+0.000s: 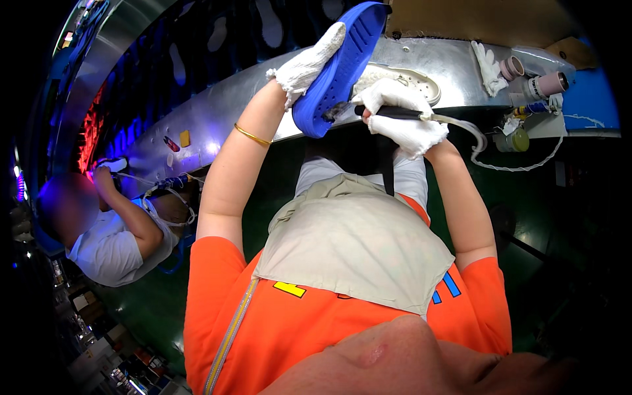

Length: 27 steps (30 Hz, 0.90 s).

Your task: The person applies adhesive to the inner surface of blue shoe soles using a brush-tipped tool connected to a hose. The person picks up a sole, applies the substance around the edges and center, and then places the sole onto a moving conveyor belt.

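Observation:
In my left hand, which wears a white knit glove, is a long blue shoe sole or clog with slots and small holes. It is held tilted above the metal bench, its lower end toward me. My right hand, gloved too with fingertips bare, grips a black-handled brush fed by a pale hose. The dark brush tip lies against the lower part of the blue piece. Behind my right hand a white shoe piece rests on the bench, partly hidden.
The metal bench runs across in front of me. At right are a spare white glove, pink-stained cups and a hanging jar. Shoe pieces line a dark conveyor behind. At left sits a co-worker.

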Available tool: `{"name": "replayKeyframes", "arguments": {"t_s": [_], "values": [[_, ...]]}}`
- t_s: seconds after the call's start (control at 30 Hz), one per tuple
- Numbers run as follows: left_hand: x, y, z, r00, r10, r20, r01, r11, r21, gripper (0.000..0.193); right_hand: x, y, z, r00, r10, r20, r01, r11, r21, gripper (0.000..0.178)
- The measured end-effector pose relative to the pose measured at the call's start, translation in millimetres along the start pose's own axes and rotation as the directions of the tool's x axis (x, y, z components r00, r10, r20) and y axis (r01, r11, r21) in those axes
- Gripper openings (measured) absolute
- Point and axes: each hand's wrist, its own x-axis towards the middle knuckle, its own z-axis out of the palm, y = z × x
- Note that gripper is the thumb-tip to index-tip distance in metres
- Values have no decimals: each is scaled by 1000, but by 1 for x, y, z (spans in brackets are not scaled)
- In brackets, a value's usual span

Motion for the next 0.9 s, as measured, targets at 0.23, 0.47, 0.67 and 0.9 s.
{"name": "replayKeyframes", "arguments": {"t_s": [0.23, 0.47, 0.67, 0.9], "values": [[0, 3, -6, 1000, -28, 15, 28, 1000, 2, 82, 8, -17, -18, 1000, 21, -14, -20, 993, 114, 9], [-14, 7, -14, 995, 76, -67, -82, 992, -98, 82, 9, -8, -33, 998, -28, 64, 28, 1000, -5, 11], [-26, -15, -53, 809, 587, 30, -515, 732, -446, 72, -6, -15, -35, 987, 61, -146, -14, 953, 304, 21], [-25, -62, 1, 927, 315, 203, 76, 372, -925, 52, -18, -6, -8, 931, 35, -363, 40, 980, 195, 20]]}}
